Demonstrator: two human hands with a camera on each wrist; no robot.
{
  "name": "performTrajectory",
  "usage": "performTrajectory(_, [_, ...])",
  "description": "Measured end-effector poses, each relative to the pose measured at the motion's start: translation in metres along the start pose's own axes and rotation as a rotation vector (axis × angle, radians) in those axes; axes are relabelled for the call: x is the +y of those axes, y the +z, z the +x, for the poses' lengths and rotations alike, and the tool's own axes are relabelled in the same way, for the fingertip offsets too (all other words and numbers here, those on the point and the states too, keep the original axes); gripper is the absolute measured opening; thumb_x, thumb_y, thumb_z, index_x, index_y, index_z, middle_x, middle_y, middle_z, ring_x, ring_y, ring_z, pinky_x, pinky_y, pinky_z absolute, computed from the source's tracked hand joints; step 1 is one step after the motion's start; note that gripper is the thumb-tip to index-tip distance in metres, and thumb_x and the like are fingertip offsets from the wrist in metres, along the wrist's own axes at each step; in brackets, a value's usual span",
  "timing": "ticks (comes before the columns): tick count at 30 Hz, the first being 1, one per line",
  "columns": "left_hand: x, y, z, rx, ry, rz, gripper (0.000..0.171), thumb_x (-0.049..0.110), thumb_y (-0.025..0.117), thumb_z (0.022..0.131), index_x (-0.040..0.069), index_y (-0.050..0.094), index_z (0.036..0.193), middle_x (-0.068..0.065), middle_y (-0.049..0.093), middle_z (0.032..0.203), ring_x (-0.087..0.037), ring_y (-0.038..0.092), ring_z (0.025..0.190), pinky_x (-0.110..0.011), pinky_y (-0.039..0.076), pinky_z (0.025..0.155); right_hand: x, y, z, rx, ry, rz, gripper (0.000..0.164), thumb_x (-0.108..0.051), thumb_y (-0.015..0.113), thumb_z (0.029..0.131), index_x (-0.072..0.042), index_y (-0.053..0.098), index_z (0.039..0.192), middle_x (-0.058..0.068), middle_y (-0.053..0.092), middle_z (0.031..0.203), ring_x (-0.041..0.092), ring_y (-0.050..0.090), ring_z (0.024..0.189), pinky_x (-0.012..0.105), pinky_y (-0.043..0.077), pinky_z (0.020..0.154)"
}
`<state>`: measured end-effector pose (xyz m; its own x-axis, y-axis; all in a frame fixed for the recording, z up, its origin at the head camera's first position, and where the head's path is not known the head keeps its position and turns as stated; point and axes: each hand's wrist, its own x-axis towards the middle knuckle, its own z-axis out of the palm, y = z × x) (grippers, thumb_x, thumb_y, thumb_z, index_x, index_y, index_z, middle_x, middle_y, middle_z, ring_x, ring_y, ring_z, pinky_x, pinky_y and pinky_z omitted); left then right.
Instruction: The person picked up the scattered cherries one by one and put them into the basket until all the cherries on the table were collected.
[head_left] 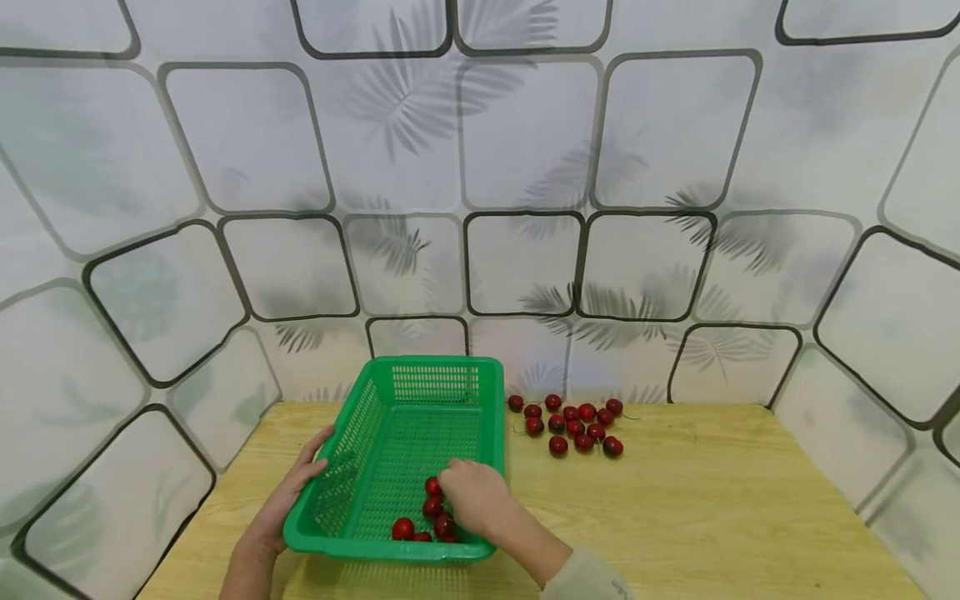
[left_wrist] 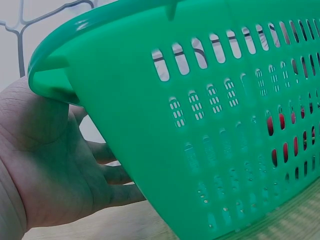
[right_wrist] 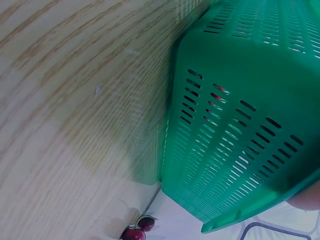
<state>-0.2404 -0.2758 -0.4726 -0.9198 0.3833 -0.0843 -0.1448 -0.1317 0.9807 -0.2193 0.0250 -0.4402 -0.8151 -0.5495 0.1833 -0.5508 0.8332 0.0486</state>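
Observation:
A green plastic basket with slotted walls stands on the table, several dark red cherries in its near right part. My left hand is at the basket's left side, fingers touching near the rim. In the left wrist view, the left hand's fingers stretch fairly straight along the outer wall. My right hand reaches over the right rim into the basket, knuckles up, right beside the cherries. Its fingertips are hidden beneath it, and I cannot tell whether they hold a cherry. Only a bit of that hand shows in the right wrist view.
Several more cherries, some with stems, lie loosely grouped on the wooden table, right of the basket. Patterned wall covering rises behind the table's back edge and along both sides.

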Motion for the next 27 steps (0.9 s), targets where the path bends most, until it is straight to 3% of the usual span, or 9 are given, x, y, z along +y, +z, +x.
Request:
performTrajectory(10, [0.0014, 0.0020, -0.0007, 0.009, 0.000, 0.005, 0.060, 0.033, 0.029, 0.110, 0.030, -0.004, 0.160, -0.016, -0.002, 0.156, -0.020, 0.055, 0.106, -0.035, 0.053, 0.082, 0.0015, 0.0014, 0.0016, 0.001, 0.000, 0.033, 0.022, 0.001, 0.074, 0.073, -0.018, 0.071, 0.082, -0.003, 0.062, 0.079, 0.013, 0.064, 0.076, 0.028, 0.053, 0.064])
performTrajectory(16, [0.0012, 0.0018, -0.0006, 0.007, 0.002, 0.012, 0.060, 0.033, 0.029, 0.110, 0.030, -0.005, 0.160, -0.016, -0.002, 0.156, -0.021, 0.055, 0.107, -0.036, 0.053, 0.083, 0.0019, -0.0007, 0.0005, 0.025, 0.004, 0.103, 0.020, 0.001, 0.073, 0.077, -0.017, 0.066, 0.079, -0.004, 0.057, 0.077, 0.011, 0.059, 0.071, 0.024, 0.050, 0.061])
performTrajectory(22, [0.0010, 0.0011, -0.0004, -0.006, 0.003, 0.007, 0.061, 0.032, 0.029, 0.110, 0.030, -0.006, 0.160, -0.018, -0.004, 0.157, -0.020, 0.055, 0.106, -0.035, 0.054, 0.082, 0.0055, 0.0002, -0.0005, 0.102, 0.002, 0.229, 0.024, -0.003, 0.070, 0.086, -0.016, 0.057, 0.071, -0.007, 0.047, 0.072, 0.006, 0.047, 0.063, 0.018, 0.040, 0.054])
performTrajectory(27, [0.0005, 0.0016, 0.0001, 0.015, 0.004, 0.011, 0.060, 0.033, 0.029, 0.110, 0.031, -0.004, 0.160, -0.014, 0.002, 0.154, -0.020, 0.056, 0.105, -0.036, 0.054, 0.082, 0.0085, 0.0017, -0.0015, 0.236, 0.011, 0.349, 0.019, 0.002, 0.071, 0.081, -0.013, 0.060, 0.078, -0.004, 0.052, 0.077, 0.007, 0.048, 0.066, 0.018, 0.041, 0.057])
